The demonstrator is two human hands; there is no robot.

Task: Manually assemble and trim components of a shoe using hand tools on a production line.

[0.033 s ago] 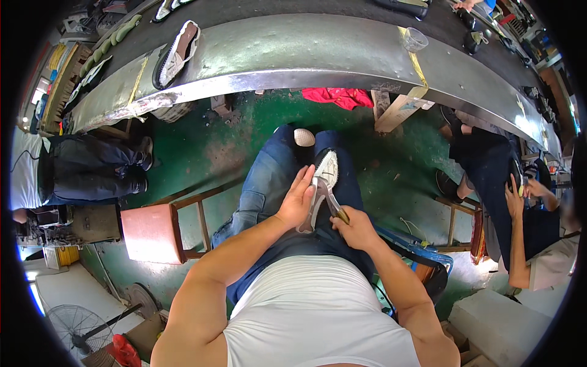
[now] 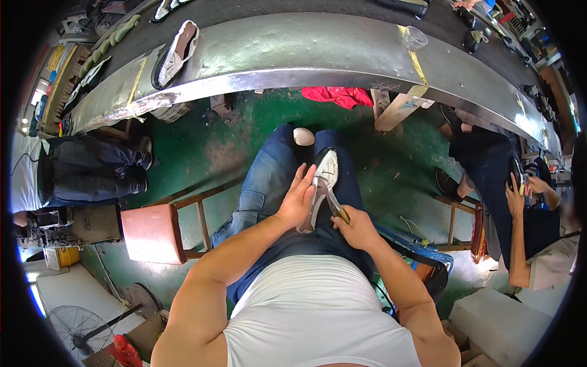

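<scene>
A shoe point(image 2: 328, 166) with a white upper and black sole edge lies over my lap, its toe pointing away from me. The opening, with greyish lining, faces up. My left hand point(image 2: 298, 200) holds the shoe along its left side, fingers stretched forward and thumb by the opening. On the other side, my right hand point(image 2: 354, 227) is closed round a hand tool with a yellowish-brown handle point(image 2: 343, 215). Its working end lies against the shoe's right edge; its kind is unclear.
A metal-edged bench point(image 2: 275, 49) runs across ahead, bearing another shoe point(image 2: 176, 56) and a clear cup point(image 2: 414, 39). A padded stool point(image 2: 153, 233) stands left. People sit or stand at both sides. A white rounded object point(image 2: 303, 136) shows beyond my knees; a fan point(image 2: 79, 333) stands lower left.
My hands, the shoe and the tool look nearly the same; only a very slight shift of my fingers shows.
</scene>
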